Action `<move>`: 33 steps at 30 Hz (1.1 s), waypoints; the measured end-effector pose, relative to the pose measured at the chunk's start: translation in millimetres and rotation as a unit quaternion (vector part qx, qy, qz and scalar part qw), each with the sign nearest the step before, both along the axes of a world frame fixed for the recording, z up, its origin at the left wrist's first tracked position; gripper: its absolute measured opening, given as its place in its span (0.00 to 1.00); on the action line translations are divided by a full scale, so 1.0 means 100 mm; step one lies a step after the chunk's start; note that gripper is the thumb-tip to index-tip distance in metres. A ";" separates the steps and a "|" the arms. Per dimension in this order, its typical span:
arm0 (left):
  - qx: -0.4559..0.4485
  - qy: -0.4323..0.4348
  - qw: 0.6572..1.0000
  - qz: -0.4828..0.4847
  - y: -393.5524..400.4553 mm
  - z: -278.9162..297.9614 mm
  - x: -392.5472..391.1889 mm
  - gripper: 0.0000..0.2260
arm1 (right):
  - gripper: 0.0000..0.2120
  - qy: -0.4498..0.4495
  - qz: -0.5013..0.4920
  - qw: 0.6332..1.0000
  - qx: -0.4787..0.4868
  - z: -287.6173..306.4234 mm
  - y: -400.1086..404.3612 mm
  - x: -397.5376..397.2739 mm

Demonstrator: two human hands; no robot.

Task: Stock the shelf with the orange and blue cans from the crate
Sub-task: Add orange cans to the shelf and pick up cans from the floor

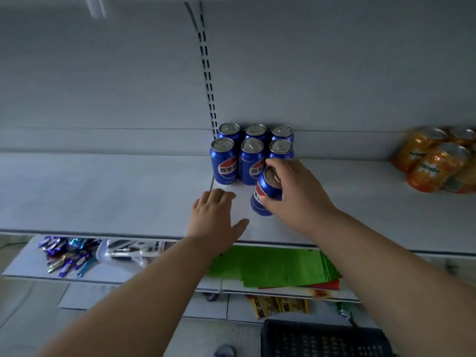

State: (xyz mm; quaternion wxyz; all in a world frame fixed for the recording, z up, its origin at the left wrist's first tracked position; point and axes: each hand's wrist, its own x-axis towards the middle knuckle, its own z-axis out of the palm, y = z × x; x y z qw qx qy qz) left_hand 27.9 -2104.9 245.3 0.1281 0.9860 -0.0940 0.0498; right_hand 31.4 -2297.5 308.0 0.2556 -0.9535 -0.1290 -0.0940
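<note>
Tilted blue can (264,195) beside six upright blue cans (251,150).

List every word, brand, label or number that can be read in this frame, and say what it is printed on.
"百事": on the front left blue can, partly legible; the last character is unclear.
"百": start of the same logo on the middle front blue can, the rest hidden by the right hand.
"MIRINDA": on the orange cans, blurred, a likely reading only.
Held blue can: logo covered, unreadable.
Wrappers and yellow packets on lower shelves: too small to read.
</note>
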 end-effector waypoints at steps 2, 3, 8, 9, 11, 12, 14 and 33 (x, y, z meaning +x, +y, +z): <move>0.004 0.026 1.000 0.008 0.19 -0.08 0.02 0.35 | 0.34 0.000 0.010 1.000 -0.007 -0.01 0.23 0.05; 0.005 0.034 0.999 0.007 0.29 -0.11 0.07 0.36 | 0.34 -0.002 0.009 1.000 -0.010 -0.01 0.35 0.08; 0.015 0.044 0.999 -0.017 0.59 -0.22 0.40 0.41 | 0.33 -0.016 -0.028 0.999 -0.005 -0.07 0.83 0.29; 0.011 0.041 0.999 -0.024 0.62 -0.24 0.44 0.40 | 0.33 -0.015 -0.038 0.999 -0.004 -0.08 0.90 0.32; 0.010 0.037 0.999 -0.034 0.63 -0.28 0.48 0.38 | 0.33 -0.012 -0.059 0.998 -0.012 -0.13 1.00 0.35; 0.012 0.031 0.999 -0.040 0.63 -0.30 0.49 0.37 | 0.33 -0.016 -0.071 0.997 -0.016 -0.15 1.03 0.35; 0.015 0.020 0.998 -0.049 0.62 -0.33 0.50 0.37 | 0.34 -0.030 -0.094 0.995 -0.020 -0.19 1.08 0.37; -0.046 0.005 0.972 -0.229 -0.05 -0.21 -0.37 0.21 | 0.30 -0.079 -0.230 0.969 -0.040 -0.19 0.10 -0.98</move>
